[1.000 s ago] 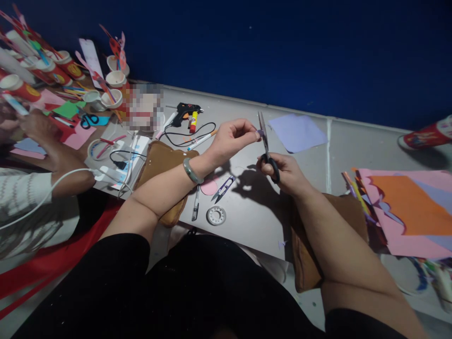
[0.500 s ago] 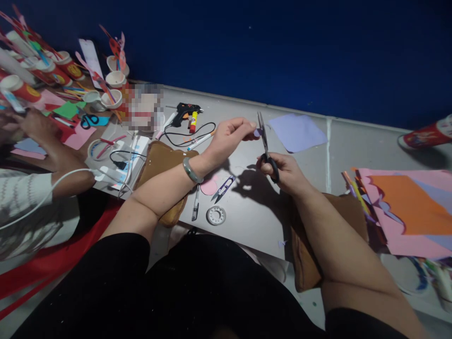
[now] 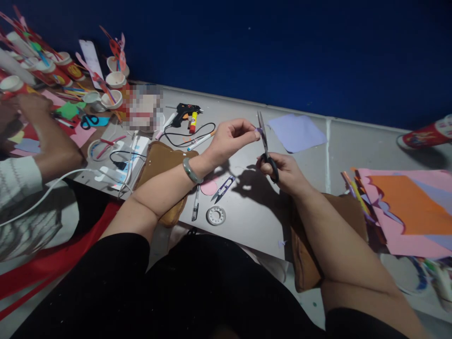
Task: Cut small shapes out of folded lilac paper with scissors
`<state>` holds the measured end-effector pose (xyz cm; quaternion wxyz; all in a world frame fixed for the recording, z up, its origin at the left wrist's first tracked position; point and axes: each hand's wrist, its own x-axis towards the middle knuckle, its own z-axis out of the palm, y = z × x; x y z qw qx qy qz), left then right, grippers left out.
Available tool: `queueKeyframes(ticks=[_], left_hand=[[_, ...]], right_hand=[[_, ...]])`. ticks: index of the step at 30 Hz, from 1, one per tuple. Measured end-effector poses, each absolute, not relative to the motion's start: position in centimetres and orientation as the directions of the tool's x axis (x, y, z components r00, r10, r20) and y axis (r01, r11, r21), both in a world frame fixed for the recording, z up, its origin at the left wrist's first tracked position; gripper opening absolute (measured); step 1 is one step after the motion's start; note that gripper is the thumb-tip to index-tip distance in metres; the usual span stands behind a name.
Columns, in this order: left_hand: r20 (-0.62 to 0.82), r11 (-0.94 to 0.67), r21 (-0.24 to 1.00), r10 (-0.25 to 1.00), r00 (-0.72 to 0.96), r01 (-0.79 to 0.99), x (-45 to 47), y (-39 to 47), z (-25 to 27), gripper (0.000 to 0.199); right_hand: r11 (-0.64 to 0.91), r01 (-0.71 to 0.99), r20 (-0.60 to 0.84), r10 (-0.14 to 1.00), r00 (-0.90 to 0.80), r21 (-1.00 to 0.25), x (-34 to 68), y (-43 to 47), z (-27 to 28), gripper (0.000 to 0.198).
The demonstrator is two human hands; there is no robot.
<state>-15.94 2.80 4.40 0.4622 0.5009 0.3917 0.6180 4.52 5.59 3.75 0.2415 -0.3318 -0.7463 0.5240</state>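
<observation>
Between thumb and fingers, my left hand (image 3: pixel 231 141) pinches a small piece of purple paper (image 3: pixel 259 130). My right hand (image 3: pixel 284 172) grips black-handled scissors (image 3: pixel 265 146), blades pointing up and away from me, right beside the paper. A larger purple sheet (image 3: pixel 298 133) lies on the table behind the scissors. Below my left wrist are a pink paper circle (image 3: pixel 209 187), a pair of thread snips (image 3: pixel 225 188), a pen (image 3: pixel 195 205) and a white tape roll (image 3: pixel 216 215). My forearms rest over brown cushions (image 3: pixel 165 162).
A black glue gun (image 3: pixel 185 113), a glue stick (image 3: pixel 192 122) and a power strip (image 3: pixel 132 162) are to the left. A co-worker's arm (image 3: pixel 52 136) is at far left near paper cups (image 3: pixel 116 80). Orange and pink sheets (image 3: pixel 409 202) and a red cup (image 3: pixel 423 136) sit at right.
My left fingers have shifted slightly and turned the purple piece beside the blades. The scissors stay nearly in place. At far left, the co-worker's hand has moved.
</observation>
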Motion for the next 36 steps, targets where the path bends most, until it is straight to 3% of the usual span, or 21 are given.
queueKeyframes(ticks=[21,29,36], left_hand=[[0.251,-0.263,0.944,0.965,-0.081,-0.201,-16.02,2.99,4.33,0.038],[0.189,-0.21,0.953,0.975,-0.116,-0.216,-15.82,2.81,4.83,0.033],[0.211,-0.232,0.95,0.97,-0.118,-0.207,-15.83,2.87,4.88,0.038]], right_hand=[[0.205,0.245,-0.007,0.752,-0.659,-0.948,4.58,5.44,3.97,0.041],[0.223,0.281,-0.016,0.756,-0.654,-0.933,4.61,5.54,3.95,0.041],[0.224,0.275,-0.011,0.758,-0.653,-0.935,4.62,5.59,3.78,0.044]])
